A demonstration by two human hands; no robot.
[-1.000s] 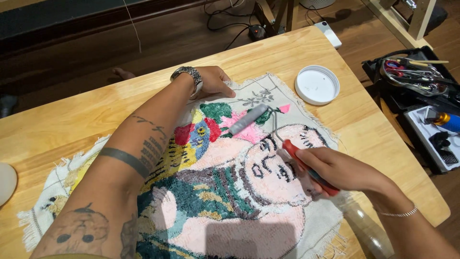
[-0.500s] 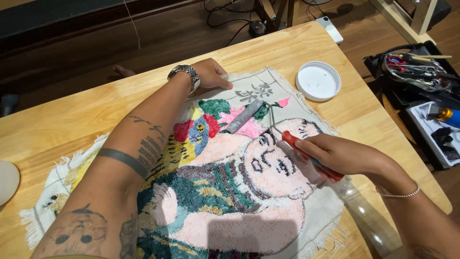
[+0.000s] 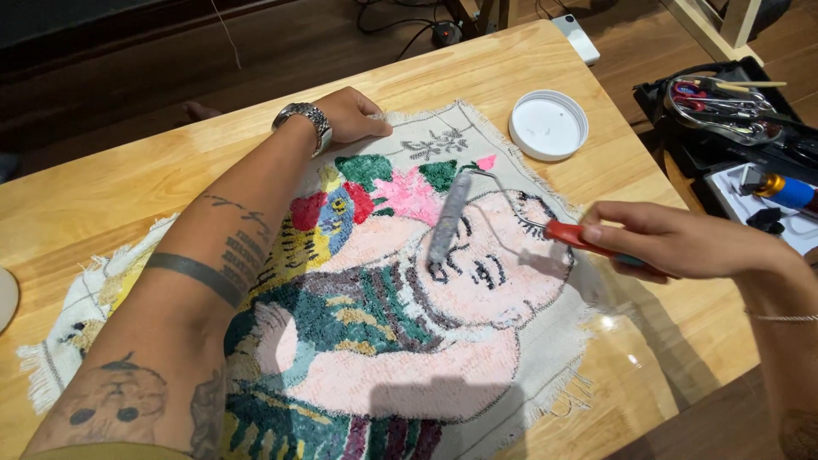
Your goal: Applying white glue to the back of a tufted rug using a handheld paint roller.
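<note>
Roller [image 3: 449, 217] lies lengthwise up-down on the rug [image 3: 443, 341], its red handle clasped in right-hand fingers [image 3: 609, 234].

Roller [image 3: 449, 217] lifted, turned, perhaps touching rug [image 3: 400, 341]

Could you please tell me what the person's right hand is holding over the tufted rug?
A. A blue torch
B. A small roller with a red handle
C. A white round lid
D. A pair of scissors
B: the right hand grips the red handle of a small roller, whose grey drum lies on the rug.
</note>
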